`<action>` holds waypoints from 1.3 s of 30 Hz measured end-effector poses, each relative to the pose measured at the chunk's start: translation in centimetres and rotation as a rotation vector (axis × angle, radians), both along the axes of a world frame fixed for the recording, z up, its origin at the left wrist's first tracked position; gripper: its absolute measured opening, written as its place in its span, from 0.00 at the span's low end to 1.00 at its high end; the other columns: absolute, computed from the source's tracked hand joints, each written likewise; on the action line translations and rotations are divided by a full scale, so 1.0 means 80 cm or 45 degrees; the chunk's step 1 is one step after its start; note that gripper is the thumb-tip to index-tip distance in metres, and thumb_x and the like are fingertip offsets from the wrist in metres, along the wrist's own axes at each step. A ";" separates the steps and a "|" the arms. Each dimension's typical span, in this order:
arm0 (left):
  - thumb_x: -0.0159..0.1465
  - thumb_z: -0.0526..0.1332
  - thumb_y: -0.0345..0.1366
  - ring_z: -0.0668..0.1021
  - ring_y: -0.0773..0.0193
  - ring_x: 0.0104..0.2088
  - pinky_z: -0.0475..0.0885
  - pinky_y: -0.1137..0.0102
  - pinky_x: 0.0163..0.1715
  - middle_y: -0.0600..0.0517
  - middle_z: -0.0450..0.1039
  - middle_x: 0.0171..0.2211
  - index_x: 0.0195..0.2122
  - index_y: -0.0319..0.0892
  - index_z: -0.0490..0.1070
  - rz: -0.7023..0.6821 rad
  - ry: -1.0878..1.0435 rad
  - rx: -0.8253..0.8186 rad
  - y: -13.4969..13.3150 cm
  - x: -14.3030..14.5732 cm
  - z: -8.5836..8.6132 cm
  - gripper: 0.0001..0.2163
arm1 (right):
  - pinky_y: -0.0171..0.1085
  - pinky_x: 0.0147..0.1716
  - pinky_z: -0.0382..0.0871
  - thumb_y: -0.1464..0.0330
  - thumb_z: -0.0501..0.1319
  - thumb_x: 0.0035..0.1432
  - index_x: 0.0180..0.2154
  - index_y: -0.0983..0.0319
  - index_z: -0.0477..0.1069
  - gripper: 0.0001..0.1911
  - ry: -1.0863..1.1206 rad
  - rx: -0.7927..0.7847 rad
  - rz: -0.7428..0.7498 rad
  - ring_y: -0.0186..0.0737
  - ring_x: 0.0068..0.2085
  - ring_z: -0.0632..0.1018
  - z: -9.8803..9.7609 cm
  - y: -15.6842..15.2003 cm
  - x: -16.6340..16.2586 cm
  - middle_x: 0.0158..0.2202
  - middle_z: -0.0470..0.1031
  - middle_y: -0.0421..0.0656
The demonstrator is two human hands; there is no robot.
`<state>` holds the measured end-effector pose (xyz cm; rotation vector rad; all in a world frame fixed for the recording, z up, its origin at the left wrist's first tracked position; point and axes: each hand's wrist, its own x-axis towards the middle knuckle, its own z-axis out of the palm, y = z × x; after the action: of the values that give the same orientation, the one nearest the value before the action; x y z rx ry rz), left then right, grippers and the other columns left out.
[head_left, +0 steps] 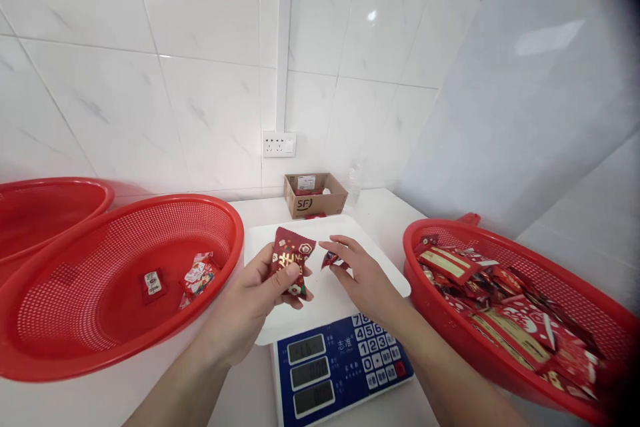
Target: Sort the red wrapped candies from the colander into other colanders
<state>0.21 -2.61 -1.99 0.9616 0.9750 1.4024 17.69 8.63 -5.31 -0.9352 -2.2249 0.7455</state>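
My left hand (250, 303) is closed round a dark red snack packet (295, 255) with gold lettering and white flowers. To its right, my right hand (357, 273) pinches a small dark red wrapped piece (330, 259), mostly hidden by the fingers. Both hands are over the white pan (325, 310) of a blue digital scale (345, 373). On the left, a red basket (210, 207) contains a small red packet (153, 284) and white-and-red packets (199, 276). A second red basket (417, 223) at the right is heaped with red snack packets (505, 307).
Behind the scale stands an open cardboard box (317, 203) with red items inside, and a clear bottle (355, 180) beside it. Another red basket (50, 183) is at the far left. A wall socket (279, 145) sits on the tiled wall above the white table (385, 203).
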 end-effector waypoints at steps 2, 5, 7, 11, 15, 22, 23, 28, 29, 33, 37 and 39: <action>0.62 0.64 0.42 0.76 0.67 0.32 0.70 0.71 0.32 0.52 0.73 0.37 0.42 0.44 0.72 0.021 -0.003 0.005 0.000 -0.003 0.001 0.11 | 0.45 0.49 0.70 0.73 0.51 0.60 0.49 0.59 0.70 0.17 0.076 -0.041 0.022 0.41 0.47 0.77 0.001 -0.001 -0.001 0.49 0.73 0.47; 0.62 0.64 0.42 0.76 0.67 0.32 0.70 0.72 0.32 0.52 0.73 0.38 0.41 0.44 0.72 0.020 0.017 0.022 -0.001 -0.005 0.003 0.10 | 0.45 0.48 0.70 0.68 0.55 0.61 0.46 0.58 0.71 0.12 0.104 -0.110 -0.009 0.42 0.46 0.77 0.006 -0.005 -0.002 0.44 0.78 0.44; 0.62 0.64 0.42 0.76 0.66 0.33 0.70 0.71 0.32 0.52 0.73 0.38 0.41 0.44 0.72 0.016 0.039 0.037 -0.002 -0.005 0.004 0.10 | 0.44 0.45 0.70 0.67 0.57 0.60 0.43 0.57 0.71 0.10 0.084 -0.143 -0.035 0.42 0.44 0.77 0.010 -0.010 -0.002 0.43 0.79 0.43; 0.62 0.63 0.43 0.76 0.65 0.33 0.70 0.70 0.34 0.51 0.74 0.38 0.43 0.44 0.71 0.006 0.091 0.044 -0.003 -0.004 0.004 0.11 | 0.41 0.39 0.70 0.65 0.58 0.59 0.38 0.58 0.71 0.06 0.080 -0.158 -0.055 0.41 0.38 0.77 0.015 -0.016 -0.003 0.38 0.79 0.41; 0.62 0.63 0.43 0.76 0.64 0.34 0.70 0.69 0.35 0.50 0.74 0.39 0.44 0.43 0.70 -0.022 0.121 0.035 -0.004 -0.004 0.003 0.12 | 0.40 0.38 0.69 0.65 0.58 0.59 0.36 0.58 0.71 0.06 0.137 -0.131 -0.040 0.41 0.37 0.77 0.014 -0.019 -0.003 0.36 0.79 0.41; 0.63 0.63 0.42 0.76 0.67 0.34 0.69 0.70 0.35 0.52 0.73 0.39 0.43 0.44 0.69 -0.033 0.141 0.011 0.001 -0.003 0.000 0.11 | 0.43 0.44 0.69 0.64 0.54 0.62 0.45 0.57 0.71 0.12 0.002 -0.095 -0.067 0.44 0.44 0.77 0.005 -0.013 -0.005 0.44 0.79 0.43; 0.63 0.63 0.42 0.75 0.67 0.34 0.69 0.70 0.35 0.52 0.73 0.39 0.43 0.44 0.68 -0.038 0.146 0.005 0.001 -0.003 -0.001 0.11 | 0.45 0.47 0.68 0.65 0.53 0.62 0.49 0.57 0.70 0.15 -0.025 -0.081 -0.082 0.44 0.47 0.77 0.001 -0.011 -0.005 0.48 0.77 0.44; 0.62 0.63 0.42 0.74 0.68 0.33 0.67 0.72 0.32 0.52 0.73 0.38 0.45 0.43 0.67 -0.077 0.207 0.044 0.001 -0.001 0.000 0.13 | 0.45 0.46 0.68 0.61 0.53 0.63 0.50 0.59 0.70 0.17 0.013 -0.059 -0.076 0.46 0.49 0.75 0.002 -0.016 -0.001 0.53 0.73 0.48; 0.62 0.63 0.42 0.74 0.68 0.33 0.67 0.72 0.31 0.52 0.73 0.39 0.45 0.43 0.67 -0.093 0.232 0.048 0.001 -0.001 0.000 0.13 | 0.43 0.44 0.68 0.58 0.52 0.63 0.46 0.60 0.71 0.17 0.083 -0.090 -0.030 0.45 0.46 0.75 0.008 -0.021 0.000 0.50 0.75 0.47; 0.63 0.63 0.40 0.71 0.67 0.34 0.66 0.71 0.34 0.53 0.69 0.36 0.45 0.42 0.65 -0.258 0.268 0.028 -0.004 0.005 0.002 0.13 | 0.35 0.29 0.65 0.48 0.51 0.61 0.33 0.61 0.69 0.23 0.254 -0.290 0.212 0.37 0.30 0.71 0.036 -0.046 0.001 0.29 0.73 0.41; 0.63 0.63 0.40 0.68 0.69 0.33 0.65 0.72 0.34 0.56 0.67 0.34 0.48 0.43 0.63 -0.422 0.245 0.004 -0.006 0.011 0.004 0.15 | 0.34 0.28 0.62 0.52 0.55 0.61 0.27 0.61 0.66 0.20 0.191 -0.302 0.302 0.35 0.28 0.67 0.049 -0.059 -0.004 0.26 0.69 0.39; 0.62 0.64 0.41 0.68 0.69 0.32 0.64 0.71 0.35 0.56 0.67 0.32 0.46 0.43 0.63 -0.393 0.275 -0.002 -0.006 0.010 0.004 0.15 | 0.33 0.29 0.62 0.56 0.55 0.62 0.27 0.61 0.66 0.18 0.231 -0.277 0.256 0.35 0.29 0.68 0.049 -0.062 -0.005 0.25 0.68 0.38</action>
<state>1.01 -3.05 -1.68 1.2248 0.9379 1.0549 17.26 3.65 -1.39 -0.7167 -2.1264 1.1374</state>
